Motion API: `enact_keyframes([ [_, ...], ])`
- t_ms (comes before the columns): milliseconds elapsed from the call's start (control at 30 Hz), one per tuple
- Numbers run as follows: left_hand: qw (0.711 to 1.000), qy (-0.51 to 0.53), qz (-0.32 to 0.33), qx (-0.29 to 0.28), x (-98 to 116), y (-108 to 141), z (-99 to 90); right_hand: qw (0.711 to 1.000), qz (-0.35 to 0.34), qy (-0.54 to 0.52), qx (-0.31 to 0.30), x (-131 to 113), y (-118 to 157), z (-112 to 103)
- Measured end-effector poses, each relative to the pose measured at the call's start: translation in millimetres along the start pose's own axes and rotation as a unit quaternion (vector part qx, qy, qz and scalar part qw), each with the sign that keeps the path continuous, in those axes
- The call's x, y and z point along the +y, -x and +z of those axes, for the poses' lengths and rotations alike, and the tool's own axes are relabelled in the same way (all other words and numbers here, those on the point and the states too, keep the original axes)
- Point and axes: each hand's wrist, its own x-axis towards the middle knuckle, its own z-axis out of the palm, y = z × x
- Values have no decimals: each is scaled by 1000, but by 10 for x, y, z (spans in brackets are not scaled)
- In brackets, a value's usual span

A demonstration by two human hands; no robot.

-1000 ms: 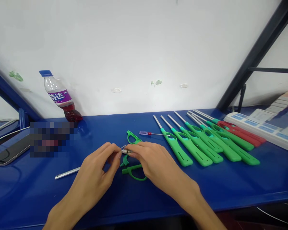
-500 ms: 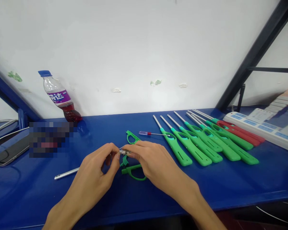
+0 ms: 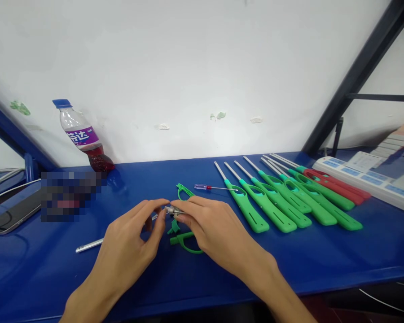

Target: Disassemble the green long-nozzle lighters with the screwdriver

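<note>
Between my fingertips is a small clear-and-metal lighter part [image 3: 173,210]. My left hand [image 3: 133,244] pinches its left end with thumb and forefinger. On its other end, my right hand [image 3: 218,229] is closed, and the fingers cover much of it. Under and behind my hands lie the green shell halves of a lighter: one far piece [image 3: 182,193] and one near piece [image 3: 185,242]. A small teal piece [image 3: 174,227] sits between them. Left of my left wrist rests a silver metal tube [image 3: 90,245], partly hidden. A purple-handled screwdriver [image 3: 202,186] lies just beyond my right hand.
Several green long-nosed lighters [image 3: 251,208] and some red ones [image 3: 340,184] lie in a row at right, beside a white power strip [image 3: 373,179]. A drink bottle [image 3: 82,134] and a phone [image 3: 13,215] are at left. The blue table [image 3: 222,287] meets a white wall.
The small lighter part has turned slightly between my fingers, showing more of its metal end. Both hands stay in nearly the same place. The things on the table have not moved.
</note>
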Motion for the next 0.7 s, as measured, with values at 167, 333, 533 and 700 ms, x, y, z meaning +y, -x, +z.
enact_keyframes([
  [167, 996, 85, -40, 2, 10, -23, -25, 1000, 4, -11, 2, 1, 10, -5],
  [333, 982, 158, -99, -24, 17, -45, -62, 1000, 6, -12, 11, 11, 4, 4],
  [533, 972, 193, -134, -27, -3, -29, -73, 1000, 7, -15, 24, 8, 12, 13],
  [700, 960, 225, -166, -32, 18, -52, -101, 999, -7, -34, 32, 26, 10, 23],
])
